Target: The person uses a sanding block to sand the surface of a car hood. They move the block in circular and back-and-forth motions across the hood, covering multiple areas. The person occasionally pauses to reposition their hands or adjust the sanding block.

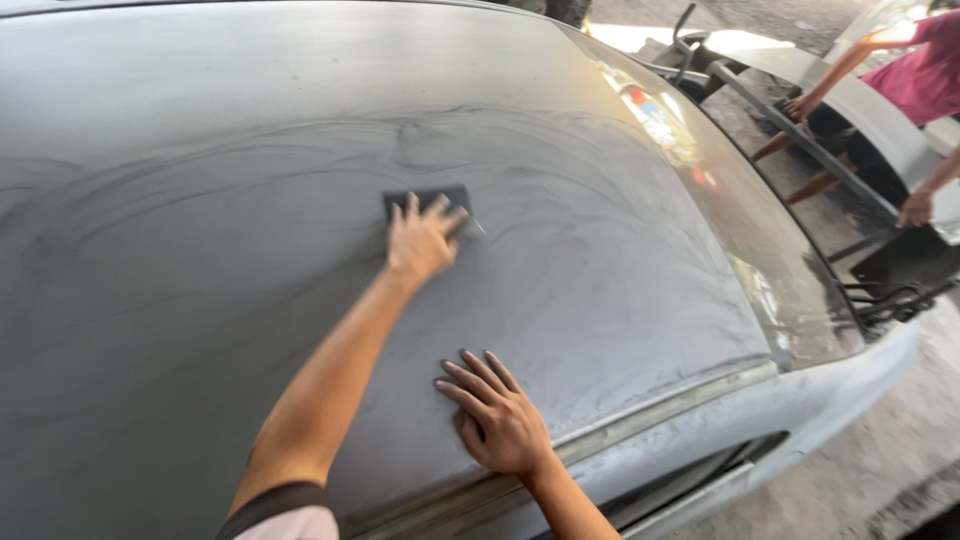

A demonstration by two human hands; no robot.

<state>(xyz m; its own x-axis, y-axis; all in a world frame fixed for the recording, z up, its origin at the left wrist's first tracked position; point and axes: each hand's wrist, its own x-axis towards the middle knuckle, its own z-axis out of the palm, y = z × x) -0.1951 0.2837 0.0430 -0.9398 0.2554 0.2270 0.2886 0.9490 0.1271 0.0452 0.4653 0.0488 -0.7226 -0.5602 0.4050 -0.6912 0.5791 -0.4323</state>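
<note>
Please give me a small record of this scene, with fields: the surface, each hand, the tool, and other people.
surface: grey car roof, dull, covered with curved sanding marks
left hand: arm stretched forward, pressing flat on a dark sanding pad
right hand: empty, palm down on the roof near its edge, fingers spread
windscreen: to the right, glossy with reflections
other people: a person in a pink shirt at the upper right, beside a grey panel

We saw the car roof (250, 150) as sheet metal in a dull grey, matt and streaked with dusty, swirling marks. The small dark pad (432, 199) under our left hand (422, 243) looked thin and rough, like abrasive paper. The windscreen (720, 210) was glossy glass, throwing back coloured reflections. The ground (880, 470) looked like coarse, gritty concrete.
</note>
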